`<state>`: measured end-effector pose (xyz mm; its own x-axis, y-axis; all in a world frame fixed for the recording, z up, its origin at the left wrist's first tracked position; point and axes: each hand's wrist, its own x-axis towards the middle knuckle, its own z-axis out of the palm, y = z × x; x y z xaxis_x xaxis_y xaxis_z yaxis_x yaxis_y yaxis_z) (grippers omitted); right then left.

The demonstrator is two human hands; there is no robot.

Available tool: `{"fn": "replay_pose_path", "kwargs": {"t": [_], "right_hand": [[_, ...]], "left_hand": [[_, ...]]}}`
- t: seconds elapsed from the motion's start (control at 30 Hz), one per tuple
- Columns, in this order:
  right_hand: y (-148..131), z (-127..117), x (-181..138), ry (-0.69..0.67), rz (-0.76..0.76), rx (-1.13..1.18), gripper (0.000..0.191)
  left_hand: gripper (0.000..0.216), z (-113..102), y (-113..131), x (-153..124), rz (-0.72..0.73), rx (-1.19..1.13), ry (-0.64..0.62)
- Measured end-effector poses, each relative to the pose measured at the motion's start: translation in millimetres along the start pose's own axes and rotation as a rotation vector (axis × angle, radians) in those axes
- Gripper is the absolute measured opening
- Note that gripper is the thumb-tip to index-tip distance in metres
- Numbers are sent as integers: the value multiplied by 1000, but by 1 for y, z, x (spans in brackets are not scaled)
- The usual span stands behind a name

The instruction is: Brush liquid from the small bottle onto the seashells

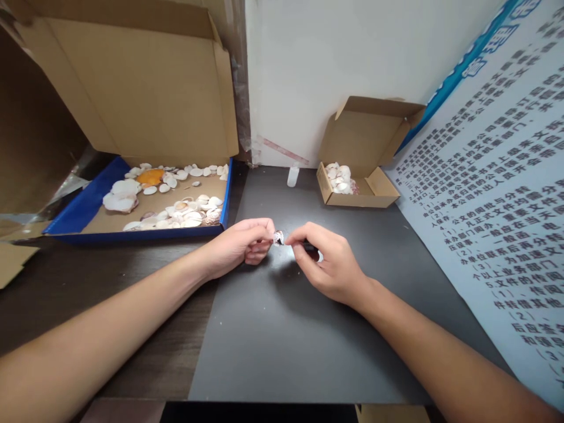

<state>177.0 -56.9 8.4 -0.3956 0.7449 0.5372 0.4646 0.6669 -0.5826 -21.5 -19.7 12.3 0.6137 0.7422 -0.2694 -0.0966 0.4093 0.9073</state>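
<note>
Over the dark grey mat (259,341), my left hand (240,244) pinches a small white shell with dark speckles (278,237) between thumb and fingers. A dark patch shows on the shell's lower side. My right hand (330,261) is closed just to its right, thumb and forefinger pressed together close to the shell. Something dark shows under the right fingers, but its kind is hidden. Both hands are raised slightly, with a shadow beneath them.
A blue-edged cardboard box (145,237) at the left holds several shells, one orange (150,177). A smaller open box (356,200) at the back right holds white shells (339,176). A small translucent bottle (293,175) stands between them. A printed board (493,176) leans at right.
</note>
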Motion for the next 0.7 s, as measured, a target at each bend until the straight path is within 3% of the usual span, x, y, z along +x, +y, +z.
{"fn": "replay_pose_path", "kwargs": {"t": [0.23, 0.4, 0.57, 0.7], "right_hand": [[-3, -1, -1, 87, -54, 5, 14], [-1, 0, -2, -53, 54, -104, 15], [-3, -1, -1, 26, -10, -33, 14], [-2, -1, -1, -17, 28, -112, 15]], "left_hand": [[22, 0, -1, 1, 0, -37, 4], [22, -1, 0, 1, 9, -48, 6], [23, 1, -1, 1, 13, -51, 11], [22, 1, -1, 1, 12, -52, 8]]}}
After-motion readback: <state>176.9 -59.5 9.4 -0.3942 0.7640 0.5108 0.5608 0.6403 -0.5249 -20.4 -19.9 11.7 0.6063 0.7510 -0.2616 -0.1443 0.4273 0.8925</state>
